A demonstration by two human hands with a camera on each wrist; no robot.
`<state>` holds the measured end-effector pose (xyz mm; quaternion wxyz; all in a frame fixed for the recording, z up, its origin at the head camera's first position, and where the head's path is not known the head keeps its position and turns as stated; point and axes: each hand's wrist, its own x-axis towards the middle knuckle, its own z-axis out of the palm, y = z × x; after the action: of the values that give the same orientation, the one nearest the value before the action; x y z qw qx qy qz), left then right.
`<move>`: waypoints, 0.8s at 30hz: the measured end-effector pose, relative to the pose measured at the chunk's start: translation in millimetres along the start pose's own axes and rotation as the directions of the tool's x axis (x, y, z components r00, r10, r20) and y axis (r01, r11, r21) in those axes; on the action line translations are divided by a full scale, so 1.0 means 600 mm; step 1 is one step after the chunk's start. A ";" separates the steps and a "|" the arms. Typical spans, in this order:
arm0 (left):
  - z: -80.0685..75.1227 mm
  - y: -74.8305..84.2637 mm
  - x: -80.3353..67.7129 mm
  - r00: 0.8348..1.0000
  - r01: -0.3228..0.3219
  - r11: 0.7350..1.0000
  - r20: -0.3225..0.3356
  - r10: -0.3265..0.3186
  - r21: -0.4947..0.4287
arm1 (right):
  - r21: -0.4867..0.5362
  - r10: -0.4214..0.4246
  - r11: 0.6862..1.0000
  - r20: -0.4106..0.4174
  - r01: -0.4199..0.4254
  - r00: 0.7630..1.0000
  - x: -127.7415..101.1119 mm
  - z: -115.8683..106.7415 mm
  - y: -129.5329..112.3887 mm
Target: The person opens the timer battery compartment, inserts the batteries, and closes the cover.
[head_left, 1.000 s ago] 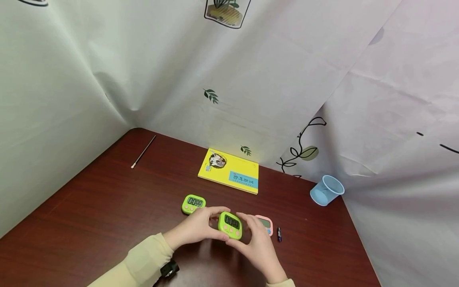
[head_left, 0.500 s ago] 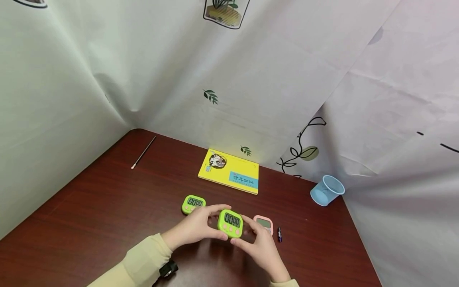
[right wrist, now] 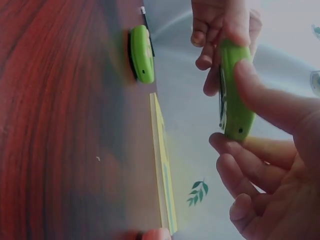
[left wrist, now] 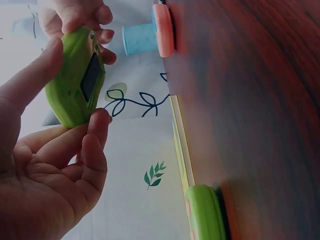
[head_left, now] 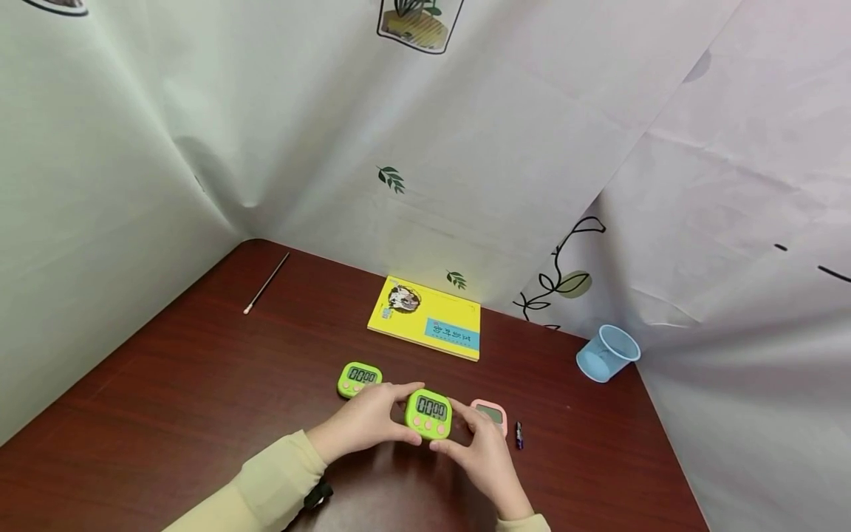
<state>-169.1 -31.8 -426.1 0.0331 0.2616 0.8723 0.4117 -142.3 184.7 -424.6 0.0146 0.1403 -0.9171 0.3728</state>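
Note:
Both hands hold a lime-green digital timer point(head_left: 428, 414) just above the table, its screen and pink buttons facing me. My left hand point(head_left: 367, 423) grips its left edge, thumb on top and fingers underneath. My right hand point(head_left: 480, 445) grips its right edge. In the left wrist view the timer point(left wrist: 77, 82) sits between my left hand's point(left wrist: 47, 170) thumb and fingers, with the right hand's fingers point(left wrist: 80, 17) at its far end. The right wrist view shows the timer point(right wrist: 235, 92) edge-on in my right hand point(right wrist: 272, 175).
A second green timer point(head_left: 359, 378) lies left of the hands and a pink timer point(head_left: 493, 415) right of them, beside a small dark battery-like object point(head_left: 518, 436). Farther back are a yellow book point(head_left: 425, 316), a tipped blue cup point(head_left: 606, 353) and a thin stick point(head_left: 266, 282). Curtains enclose the table.
My right hand has slid a little nearer along the timer's right side, uncovering more of the pink timer. The held timer has tilted slightly upright.

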 end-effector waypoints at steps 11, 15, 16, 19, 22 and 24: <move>0.008 -0.009 0.016 1.000 -0.003 0.981 -0.008 0.005 0.192 | -0.073 0.024 0.997 -0.037 -0.027 0.999 0.014 0.018 0.011; 0.012 -0.010 0.022 1.000 -0.013 0.959 0.003 0.013 0.281 | -0.078 0.039 0.996 -0.004 -0.039 0.999 0.023 0.019 0.013; 0.012 -0.010 0.023 1.000 -0.013 0.955 0.008 0.011 0.296 | -0.074 0.041 0.996 0.005 -0.041 0.999 0.025 0.019 0.014; 0.014 -0.011 0.027 1.000 -0.005 0.946 0.014 0.000 0.325 | -0.067 0.037 0.997 0.020 -0.036 0.999 0.030 0.022 0.017; 0.015 -0.012 0.031 1.000 -0.002 0.927 0.010 -0.002 0.376 | -0.072 0.032 0.997 0.021 -0.030 0.999 0.032 0.027 0.020; 0.016 -0.013 0.034 1.000 -0.004 0.912 0.005 0.001 0.409 | -0.078 0.031 0.997 0.021 -0.030 0.999 0.034 0.032 0.022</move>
<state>-187.2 -19.4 -434.9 -0.0208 0.2649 0.9387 0.2195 -163.8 175.5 -444.8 0.0041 0.1297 -0.9330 0.3357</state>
